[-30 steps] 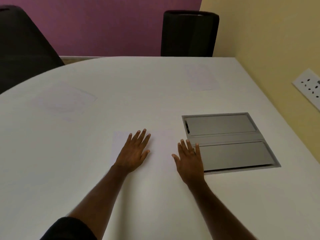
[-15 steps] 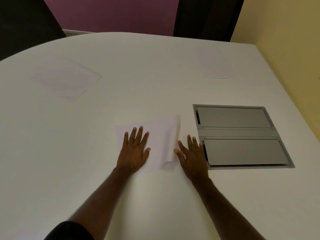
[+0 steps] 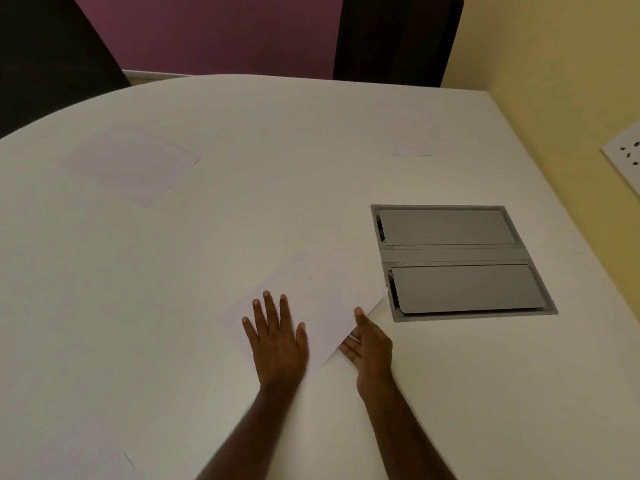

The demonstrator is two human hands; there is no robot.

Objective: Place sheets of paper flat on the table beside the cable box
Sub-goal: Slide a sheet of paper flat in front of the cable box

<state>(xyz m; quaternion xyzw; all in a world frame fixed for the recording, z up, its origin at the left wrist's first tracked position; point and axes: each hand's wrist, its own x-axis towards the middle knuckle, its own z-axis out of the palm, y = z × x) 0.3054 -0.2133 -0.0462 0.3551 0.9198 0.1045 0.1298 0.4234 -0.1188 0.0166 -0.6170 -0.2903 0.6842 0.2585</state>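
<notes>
A white sheet of paper point(image 3: 311, 292) lies on the white table point(image 3: 242, 220), just left of the grey cable box point(image 3: 457, 258) set into the tabletop. My left hand point(image 3: 277, 337) rests flat on the sheet's near left part, fingers spread. My right hand point(image 3: 369, 348) grips the sheet's near right edge, thumb on top and fingers underneath, so that edge is lifted off the table. The sheet's right corner nearly touches the box frame.
Another sheet point(image 3: 131, 164) lies at the far left, one point(image 3: 412, 133) at the far right, one point(image 3: 114, 465) at the near left edge. Two dark chairs point(image 3: 394, 36) stand behind the table. A yellow wall with a socket plate point(image 3: 623, 157) is on the right.
My right hand went from lying flat beside the sheet to gripping its right edge. The sheet has turned and its right edge is raised. The camera has tilted down and closer.
</notes>
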